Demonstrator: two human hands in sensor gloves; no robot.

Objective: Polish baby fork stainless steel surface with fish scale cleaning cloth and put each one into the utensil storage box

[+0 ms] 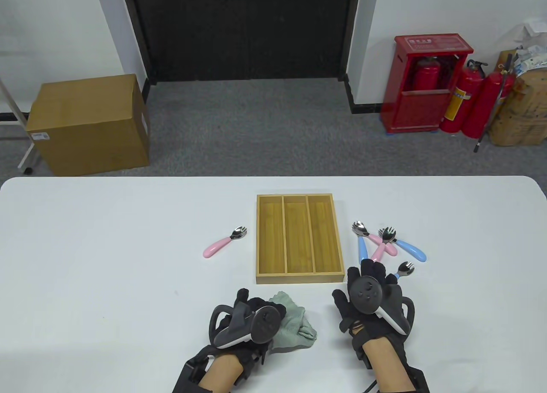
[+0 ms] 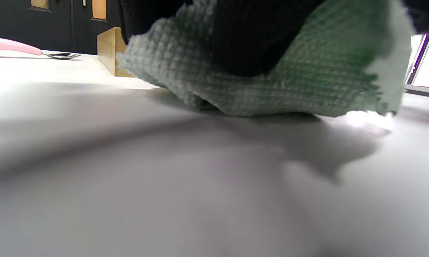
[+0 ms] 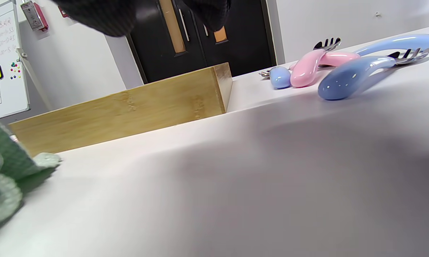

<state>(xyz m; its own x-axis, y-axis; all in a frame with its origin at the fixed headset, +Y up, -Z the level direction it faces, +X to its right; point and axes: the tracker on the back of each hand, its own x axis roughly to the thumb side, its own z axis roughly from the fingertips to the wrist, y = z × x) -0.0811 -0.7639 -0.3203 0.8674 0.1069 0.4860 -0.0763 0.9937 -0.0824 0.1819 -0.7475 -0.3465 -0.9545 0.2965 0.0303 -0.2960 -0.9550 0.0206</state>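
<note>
A wooden utensil box (image 1: 299,277) with three bare compartments stands mid-table. My left hand (image 1: 273,308) grips the crumpled green cloth (image 1: 295,322) just in front of the box; in the left wrist view the cloth (image 2: 271,92) wraps round my black fingers. My right hand (image 1: 372,277) hovers flat and holds nothing. Its fingertips reach over the handle of a blue baby fork (image 1: 405,268), which lies on the table (image 3: 357,73). Several more pink and blue forks (image 1: 382,241) lie in a heap right of the box. One pink fork (image 1: 224,241) lies left of it.
The white table (image 1: 107,247) runs wide to both sides. Behind it on the floor stand a cardboard box (image 1: 89,124) at the left and red fire extinguishers (image 1: 427,94) at the right.
</note>
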